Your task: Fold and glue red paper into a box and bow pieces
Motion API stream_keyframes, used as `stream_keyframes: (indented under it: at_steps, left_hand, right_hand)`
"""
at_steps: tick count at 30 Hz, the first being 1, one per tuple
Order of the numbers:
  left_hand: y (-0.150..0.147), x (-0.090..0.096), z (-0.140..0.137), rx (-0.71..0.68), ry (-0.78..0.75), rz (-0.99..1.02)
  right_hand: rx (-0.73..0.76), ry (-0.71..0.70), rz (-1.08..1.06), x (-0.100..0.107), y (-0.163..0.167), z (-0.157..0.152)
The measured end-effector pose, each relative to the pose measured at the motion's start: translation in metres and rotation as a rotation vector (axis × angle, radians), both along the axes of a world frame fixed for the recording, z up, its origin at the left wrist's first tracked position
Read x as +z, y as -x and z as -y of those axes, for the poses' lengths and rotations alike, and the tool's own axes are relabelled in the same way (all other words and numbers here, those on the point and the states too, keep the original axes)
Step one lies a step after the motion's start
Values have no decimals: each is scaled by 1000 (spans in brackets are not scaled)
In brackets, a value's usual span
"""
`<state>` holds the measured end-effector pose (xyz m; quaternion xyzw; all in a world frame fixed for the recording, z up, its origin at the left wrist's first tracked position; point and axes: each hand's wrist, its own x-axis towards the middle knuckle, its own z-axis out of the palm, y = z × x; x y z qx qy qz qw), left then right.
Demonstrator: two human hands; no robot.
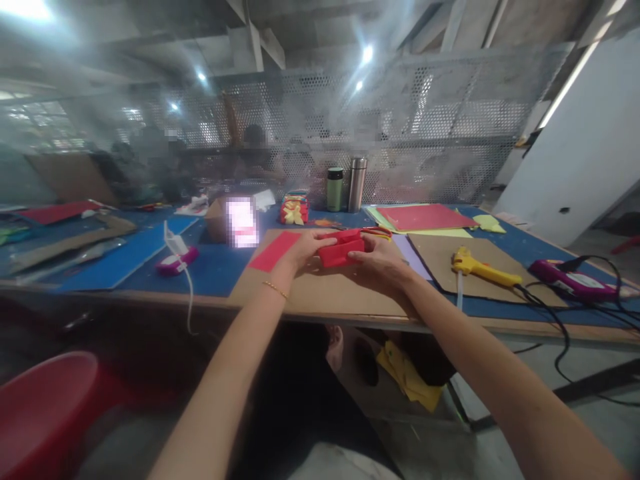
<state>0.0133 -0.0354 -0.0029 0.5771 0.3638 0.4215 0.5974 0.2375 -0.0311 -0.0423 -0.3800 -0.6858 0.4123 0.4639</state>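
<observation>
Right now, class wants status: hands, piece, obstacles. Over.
Left hand, right hand: both on red piece. Piece over cardboard. Glue gun off right, not in the way.

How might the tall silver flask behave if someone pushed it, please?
The silver flask would probably tip if pushed high, being tall and narrow. Its smooth, shiny side may feel slippery, and its round body would likely roll once toppled.

The one view looked out from the person's head, above and just back from the near edge of the tabletop (pixel 207 275). It faced forward and tilted down, wide enough to reach past the far edge to a perforated screen (pixel 395 143) and, under the near edge, the lap (pixel 300 393). The left hand (pixel 306 250) and right hand (pixel 379 259) sat mid-frame.
</observation>
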Motion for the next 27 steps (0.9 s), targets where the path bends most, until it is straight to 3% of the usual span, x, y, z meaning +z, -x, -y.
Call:
stream_keyframes:
  at_steps: [5,16,22,27]
  left_hand:
    - [1,-7,-15,44,-26,-8]
    - [3,-13,-25,-36,-84,60]
    - [3,-26,-41,61,-102,93]
    - [5,-24,-42,139,-134,55]
  right_hand:
    - [21,72,-136,-1,0,-6]
    - [-125,-65,-90,2,-3,-8]
    - [-103,-64,19,19,-1,7]
    - [-57,25,-80,19,1,11]
